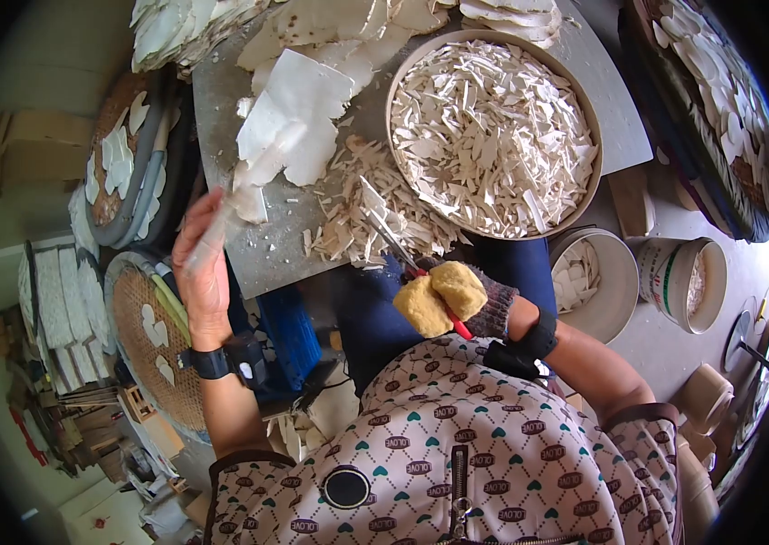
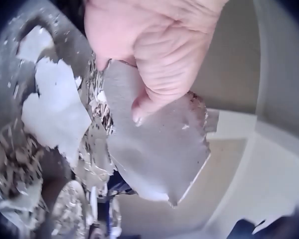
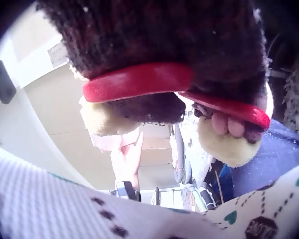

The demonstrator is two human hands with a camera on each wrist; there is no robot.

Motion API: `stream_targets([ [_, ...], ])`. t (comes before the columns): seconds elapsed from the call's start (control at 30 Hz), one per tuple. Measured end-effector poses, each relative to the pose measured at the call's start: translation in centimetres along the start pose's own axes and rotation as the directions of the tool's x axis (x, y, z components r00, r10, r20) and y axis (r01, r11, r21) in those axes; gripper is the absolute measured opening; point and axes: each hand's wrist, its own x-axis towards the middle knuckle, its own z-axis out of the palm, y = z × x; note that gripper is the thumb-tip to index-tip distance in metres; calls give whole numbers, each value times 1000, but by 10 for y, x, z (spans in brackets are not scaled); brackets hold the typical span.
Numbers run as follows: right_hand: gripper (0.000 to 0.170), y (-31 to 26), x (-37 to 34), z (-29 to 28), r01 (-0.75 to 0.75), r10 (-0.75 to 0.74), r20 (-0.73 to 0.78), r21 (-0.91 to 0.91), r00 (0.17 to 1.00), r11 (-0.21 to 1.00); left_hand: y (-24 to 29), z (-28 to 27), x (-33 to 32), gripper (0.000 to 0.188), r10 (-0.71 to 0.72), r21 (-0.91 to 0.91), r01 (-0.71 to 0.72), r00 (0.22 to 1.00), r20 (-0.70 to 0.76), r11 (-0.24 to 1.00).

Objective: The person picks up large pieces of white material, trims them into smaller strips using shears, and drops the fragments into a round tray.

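Note:
My bare left hand [image 1: 204, 289] is raised at the left edge of the metal table. It grips a thin, white, ragged-edged sheet [image 2: 154, 154], the thumb pressed on its face in the left wrist view. The right hand [image 1: 495, 313], in a dark knitted glove, holds scissors with red handles padded in yellow foam [image 1: 422, 307]. Their metal blades [image 1: 388, 234] point up and left over a heap of pale cut strips [image 1: 352, 195]. In the right wrist view, the red handle [image 3: 139, 82] crosses below the glove, with bare fingertips showing at the right-hand foam pad.
A round tray [image 1: 595, 173] full of strips stands on the metal table [image 1: 280, 259]. Larger white sheets [image 1: 289, 118] lie at its left, with stacks behind. On the floor at right are white buckets [image 1: 616, 313]; woven trays [image 1: 143, 350] stand at left.

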Motion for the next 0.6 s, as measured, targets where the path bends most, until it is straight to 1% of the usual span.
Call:
stream_targets([
  [0.03,35,1,4,1,24,-22,106,-19,994,1000,2,1,6,23,216,106,-230,968,131,967],
  [0.07,35,3,5,3,20,-22,100,24,995,1000,10,13,5,10,241,226,-261,964,113,938],
  [0.13,36,5,10,12,22,-32,88,111,996,994,7,16,4,6,287,466,-321,947,145,824],
  [0.17,37,5,10,13,33,-41,69,110,997,993,5,19,4,9,315,515,-348,936,154,783],
  [0.2,36,3,10,16,85,-80,101,-40,992,996,4,20,5,8,343,525,-382,923,174,760],
  [0.27,36,0,9,22,189,-137,174,-329,975,925,1,23,5,8,395,543,-444,894,212,713],
  [0.3,36,-1,10,20,219,-152,185,-429,971,876,1,26,4,9,354,493,-397,917,183,774],
  [0.37,36,-2,17,18,153,-86,249,-264,965,952,2,32,-1,12,261,380,-294,955,139,877],
  [0.4,37,-3,16,19,77,-42,264,-123,964,989,1,32,0,13,248,391,-294,955,164,872],
  [0.43,37,-5,16,22,-8,3,279,17,960,1000,1,31,1,15,233,403,-293,954,191,867],
  [0.5,38,-3,20,5,-14,4,313,31,950,999,0,28,6,17,219,423,-299,949,228,855],
  [0.53,38,-2,22,3,-9,-5,359,39,933,999,0,27,7,17,219,428,-304,946,238,851],
  [0.6,39,4,29,0,71,-65,440,3,896,997,1,30,9,19,228,407,-313,943,244,858],
])
